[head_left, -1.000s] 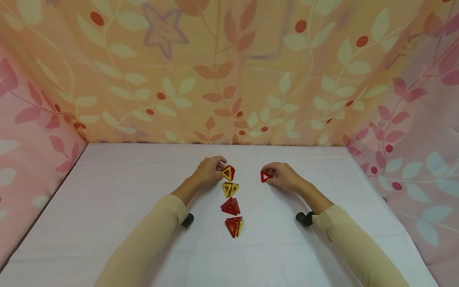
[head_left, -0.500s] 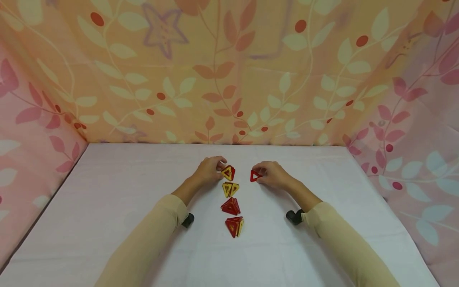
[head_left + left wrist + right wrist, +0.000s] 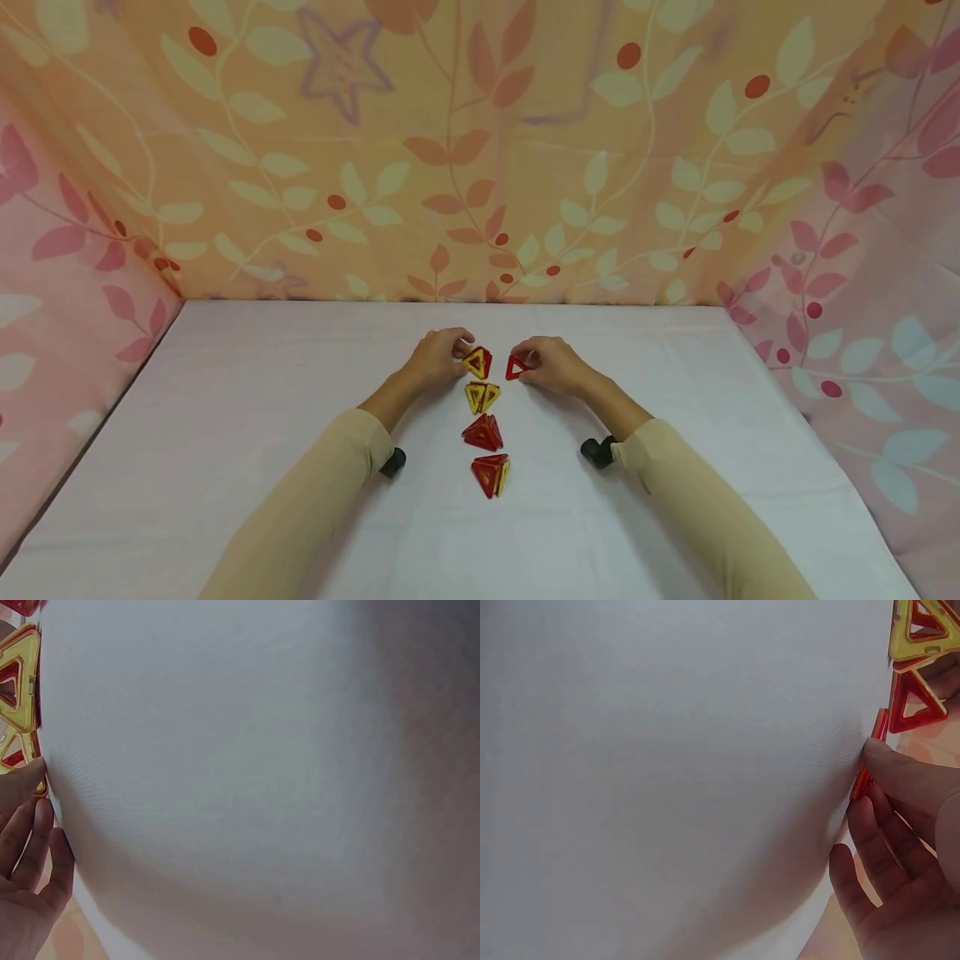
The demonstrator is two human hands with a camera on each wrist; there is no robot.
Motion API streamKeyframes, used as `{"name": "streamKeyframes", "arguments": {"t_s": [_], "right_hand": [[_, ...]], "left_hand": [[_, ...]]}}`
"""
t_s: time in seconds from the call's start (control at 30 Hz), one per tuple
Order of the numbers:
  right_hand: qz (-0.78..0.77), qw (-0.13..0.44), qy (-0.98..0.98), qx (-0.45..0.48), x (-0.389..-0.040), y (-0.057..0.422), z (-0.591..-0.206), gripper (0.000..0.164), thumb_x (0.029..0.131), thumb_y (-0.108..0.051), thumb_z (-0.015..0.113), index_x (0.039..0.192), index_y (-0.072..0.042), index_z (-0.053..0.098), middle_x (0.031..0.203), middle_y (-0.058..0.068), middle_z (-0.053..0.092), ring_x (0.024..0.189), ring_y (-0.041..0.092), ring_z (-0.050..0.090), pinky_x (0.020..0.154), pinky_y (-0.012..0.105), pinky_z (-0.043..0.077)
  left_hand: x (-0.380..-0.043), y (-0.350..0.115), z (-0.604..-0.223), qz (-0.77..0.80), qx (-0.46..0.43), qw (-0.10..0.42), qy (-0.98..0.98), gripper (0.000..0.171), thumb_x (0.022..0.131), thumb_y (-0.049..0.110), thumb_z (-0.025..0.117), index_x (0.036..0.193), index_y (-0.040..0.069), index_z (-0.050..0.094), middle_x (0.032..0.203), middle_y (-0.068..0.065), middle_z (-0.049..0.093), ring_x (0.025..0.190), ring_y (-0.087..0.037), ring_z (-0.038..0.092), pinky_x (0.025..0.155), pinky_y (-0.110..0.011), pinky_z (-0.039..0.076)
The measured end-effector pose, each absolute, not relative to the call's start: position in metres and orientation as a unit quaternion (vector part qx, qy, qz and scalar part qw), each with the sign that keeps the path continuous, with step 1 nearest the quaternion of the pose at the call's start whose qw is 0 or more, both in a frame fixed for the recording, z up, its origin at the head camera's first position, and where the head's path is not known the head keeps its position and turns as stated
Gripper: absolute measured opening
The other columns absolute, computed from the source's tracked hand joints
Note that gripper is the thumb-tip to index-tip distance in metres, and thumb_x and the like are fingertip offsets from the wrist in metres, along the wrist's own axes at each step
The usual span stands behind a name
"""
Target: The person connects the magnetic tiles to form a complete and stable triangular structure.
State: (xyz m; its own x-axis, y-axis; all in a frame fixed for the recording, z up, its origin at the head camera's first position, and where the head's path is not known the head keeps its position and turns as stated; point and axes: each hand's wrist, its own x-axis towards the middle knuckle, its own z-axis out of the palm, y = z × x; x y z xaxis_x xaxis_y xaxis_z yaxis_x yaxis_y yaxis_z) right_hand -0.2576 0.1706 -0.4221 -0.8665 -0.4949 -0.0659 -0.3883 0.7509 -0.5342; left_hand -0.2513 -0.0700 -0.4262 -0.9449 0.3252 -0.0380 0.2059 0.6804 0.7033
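My left hand (image 3: pixel 437 358) pinches the farthest cluster of yellow and red triangular magnetic tiles (image 3: pixel 486 363), at its left side. In the left wrist view, thumb and fingers meet on the lower corner of a yellow tile (image 3: pixel 31 742). Right of that cluster, my right hand (image 3: pixel 557 364) holds a single red triangular magnetic tile (image 3: pixel 509 369) between thumb and fingers. The right wrist view shows this red tile (image 3: pixel 883 724) edge-on, standing close to the red face (image 3: pixel 897 705) of the cluster, with a small gap between them in the head view.
Three more tile groups run toward me in a line: a yellow pair (image 3: pixel 482 397), a red pyramid (image 3: pixel 482 432) and a red pyramid with a yellow side (image 3: pixel 489 476). All stand on a white-covered table (image 3: pixel 225 400). Patterned cloth (image 3: pixel 450 167) hangs behind and at both sides.
My right hand has carried the red triangular tile left, toward the farthest cluster, narrowing the gap. The left hand and the tile groups stay in place.
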Motion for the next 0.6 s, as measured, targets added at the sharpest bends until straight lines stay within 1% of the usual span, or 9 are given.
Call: {"name": "streamKeyframes", "arguments": {"t_s": [0.6], "right_hand": [[-0.243, 0.095, 0.928, -0.266, -0.259, 0.157, -0.416, 0.033, 0.084, -0.007, 0.078, 0.117, -0.004, 0.071, 0.098, 0.005, 0.066, 0.089, 0.020, 0.058, 0.081, 0.036, 0.049]], "left_hand": [[-0.249, -0.069, -0.423, 0.371, 0.139, 0.083, 0.914, 0.043, 0.083, -0.002, 0.076, 0.124, 0.003, 0.063, 0.112, -0.009, 0.071, 0.105, -0.023, 0.063, 0.098, -0.040, 0.048]]}}
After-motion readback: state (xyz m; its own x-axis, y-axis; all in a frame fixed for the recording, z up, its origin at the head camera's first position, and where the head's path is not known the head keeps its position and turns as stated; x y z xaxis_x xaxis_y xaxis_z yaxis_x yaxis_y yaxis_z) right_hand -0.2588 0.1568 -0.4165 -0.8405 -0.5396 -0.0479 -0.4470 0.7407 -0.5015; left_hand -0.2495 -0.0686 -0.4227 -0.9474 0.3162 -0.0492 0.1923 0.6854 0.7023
